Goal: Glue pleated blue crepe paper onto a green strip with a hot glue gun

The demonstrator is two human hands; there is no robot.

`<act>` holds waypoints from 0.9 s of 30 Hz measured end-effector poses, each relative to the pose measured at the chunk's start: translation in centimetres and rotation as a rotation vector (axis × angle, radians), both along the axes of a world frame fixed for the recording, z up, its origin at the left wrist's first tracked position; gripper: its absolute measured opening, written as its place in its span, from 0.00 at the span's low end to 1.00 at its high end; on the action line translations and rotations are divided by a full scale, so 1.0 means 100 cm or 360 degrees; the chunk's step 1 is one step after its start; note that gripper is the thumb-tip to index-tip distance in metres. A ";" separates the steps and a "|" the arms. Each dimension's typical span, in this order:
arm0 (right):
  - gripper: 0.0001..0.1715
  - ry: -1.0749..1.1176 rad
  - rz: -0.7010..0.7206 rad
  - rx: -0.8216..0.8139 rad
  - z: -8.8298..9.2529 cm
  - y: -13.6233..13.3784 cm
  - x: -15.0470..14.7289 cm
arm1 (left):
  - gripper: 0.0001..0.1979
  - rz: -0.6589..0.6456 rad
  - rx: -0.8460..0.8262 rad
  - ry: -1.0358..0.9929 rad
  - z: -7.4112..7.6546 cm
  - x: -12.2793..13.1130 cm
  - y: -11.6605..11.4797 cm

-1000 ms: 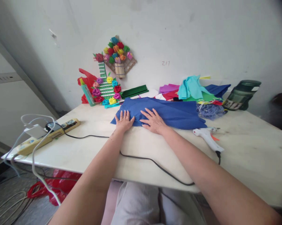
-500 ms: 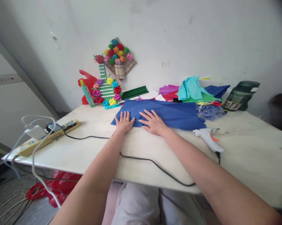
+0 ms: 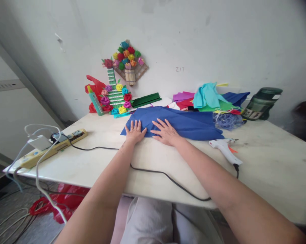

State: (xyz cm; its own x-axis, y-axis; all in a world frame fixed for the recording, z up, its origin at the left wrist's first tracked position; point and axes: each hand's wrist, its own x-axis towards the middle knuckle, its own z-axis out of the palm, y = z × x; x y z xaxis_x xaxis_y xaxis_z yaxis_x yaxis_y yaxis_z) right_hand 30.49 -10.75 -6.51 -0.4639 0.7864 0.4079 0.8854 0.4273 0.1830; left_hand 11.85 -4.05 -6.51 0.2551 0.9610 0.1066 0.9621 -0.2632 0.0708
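A wide sheet of dark blue, paper-like material [image 3: 193, 122] lies creased across the table; whether it is paper or cloth I cannot tell. My left hand [image 3: 135, 131] rests flat on its near left part, fingers spread. Beside it, my right hand [image 3: 166, 132] presses the sheet with its fingers stretched out, nearer the middle. Neither hand grips anything. A white hot glue gun [image 3: 225, 150] with an orange trigger lies just off the sheet's right end.
A black cord [image 3: 165, 174] crosses the table under my forearms. At left lies a power strip [image 3: 53, 149] with chargers. Along the wall stand a glue bottle [image 3: 95, 101], a flower-decorated guitar shape [image 3: 116, 96], coloured sheets [image 3: 206, 96] and a dark green bottle [image 3: 261, 103].
The blue sheet's far edge bulges up slightly more near the middle. Both hands stay flat in nearly the same place.
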 end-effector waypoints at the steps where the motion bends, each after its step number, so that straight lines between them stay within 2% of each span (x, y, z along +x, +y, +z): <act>1: 0.23 0.0005 -0.0008 -0.0001 -0.001 0.000 0.000 | 0.38 -0.0003 0.0000 0.0000 0.000 0.000 0.000; 9: 0.26 0.0004 0.0057 0.0027 0.000 0.001 -0.003 | 0.38 -0.0024 -0.0018 -0.0024 -0.001 -0.001 0.001; 18: 0.24 0.0018 -0.0013 -0.0030 -0.001 0.006 -0.010 | 0.38 -0.0026 -0.0011 -0.0017 0.000 -0.001 -0.001; 27: 0.24 0.0035 -0.0024 0.0047 0.005 -0.009 0.012 | 0.37 -0.0026 -0.0005 -0.0037 0.001 -0.001 -0.001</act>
